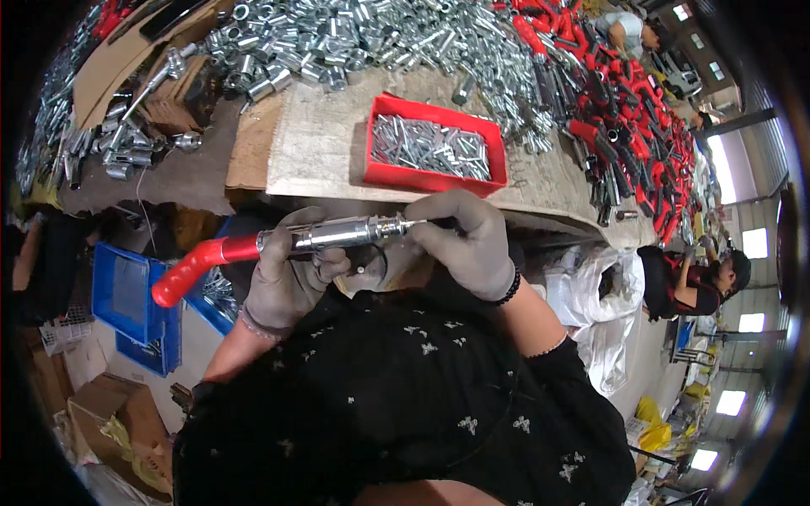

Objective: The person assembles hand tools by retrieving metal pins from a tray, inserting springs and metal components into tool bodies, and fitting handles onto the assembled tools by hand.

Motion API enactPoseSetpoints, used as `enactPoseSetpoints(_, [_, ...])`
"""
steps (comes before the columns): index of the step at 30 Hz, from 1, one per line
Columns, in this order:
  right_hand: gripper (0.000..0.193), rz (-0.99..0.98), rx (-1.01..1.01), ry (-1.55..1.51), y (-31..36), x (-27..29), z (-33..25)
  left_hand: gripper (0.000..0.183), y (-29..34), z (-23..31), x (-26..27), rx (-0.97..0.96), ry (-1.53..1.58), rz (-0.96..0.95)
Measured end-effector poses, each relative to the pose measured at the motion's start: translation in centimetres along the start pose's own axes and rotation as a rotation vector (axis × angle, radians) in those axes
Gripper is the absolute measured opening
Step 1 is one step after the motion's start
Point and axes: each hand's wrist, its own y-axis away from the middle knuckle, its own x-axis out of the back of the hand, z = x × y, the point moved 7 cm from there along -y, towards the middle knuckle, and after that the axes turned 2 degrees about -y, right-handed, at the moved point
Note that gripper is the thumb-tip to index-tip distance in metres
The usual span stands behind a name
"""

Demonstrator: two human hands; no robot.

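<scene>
In front of my body, my left hand [287, 274], in a grey glove, is wrapped round a tool with a red handle [198, 266] and a chrome barrel [342, 234]. The tool lies nearly level, its handle pointing left and its narrow end right. At that narrow end, the gloved thumb and fingers of my right hand [464, 240] pinch a thin metal pin [415, 222]; most of it is hidden by the fingers. Just beyond my hands, a red open box [377, 173] on the bench holds many small metal pins [430, 148].
Chrome sleeves [278, 51] are heaped along the back of the bench [312, 143]. Red-and-black handles [624, 126] pile up at right. Blue crates [126, 291] stand low at left, white plastic bags [595, 295] at right. Another person [696, 282] is at far right.
</scene>
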Motion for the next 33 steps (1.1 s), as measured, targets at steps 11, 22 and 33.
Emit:
enactPoseSetpoints(11, [0.015, 0.337, 0.097, -0.052, 5.1, 4.6, 0.6, 0.048, 0.3, -4.2, -1.4, 0.168, 0.193, 0.034])
enactPoseSetpoints(22, [0.013, 0.207, 0.107, -0.181, 5.0, 3.5, -0.4, 0.048, 0.1, -3.6, -2.4, 0.19, 0.171, 0.008])
enactPoseSetpoints(33, [0.022, 0.136, -0.087, -0.607, 4.6, 3.8, 2.3, 0.046, 0.6, -3.8, -2.3, 0.256, 0.264, 0.06])
